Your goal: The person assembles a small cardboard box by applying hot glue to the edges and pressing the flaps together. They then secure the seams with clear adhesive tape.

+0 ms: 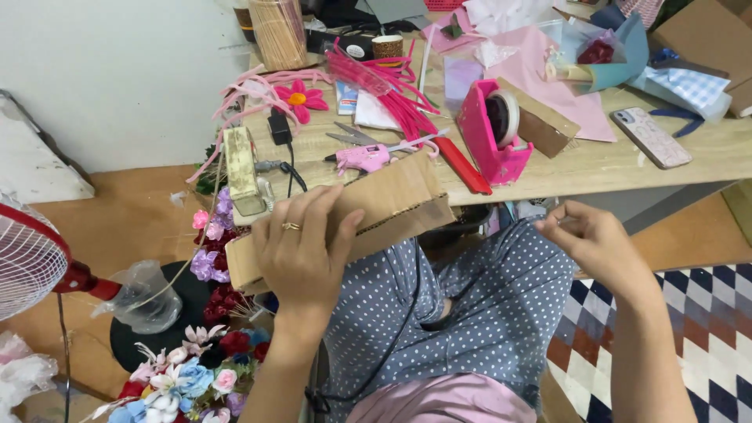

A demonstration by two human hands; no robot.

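While the left hand (301, 251) lies over a folded piece of brown cardboard (392, 205), its grip wraps the board from above, fingers curled across the top face and thumb pressed near the corrugated edge, a ring on one finger. The cardboard is held tilted in the air above the person's lap, just in front of the near edge of the wooden tabletop (689, 153), its right end higher than its left. The right hand (599, 243) is raised well apart from the board, to its right, with thumb and forefinger pinched nearly together; whether that grip has anything between the fingertips is too small to tell. On the tabletop just behind the cardboard lie a pink hot glue gun (366, 157), a pair of scissors (350, 135) and a red utility knife (462, 164), with a pink tape dispenser (489, 129) beside them to the right. Further back are a bundle of pink pipe cleaners (384, 86), a pink pipe-cleaner flower (299, 98), a jar of wooden sticks (278, 31) and a wrapped bouquet (603, 51); a phone in a patterned case (650, 137) lies toward the right end. On the floor to the left stand a fan (27, 258) and a cluster of artificial flowers (192, 376). The person wears a dotted blue-grey top (486, 305).
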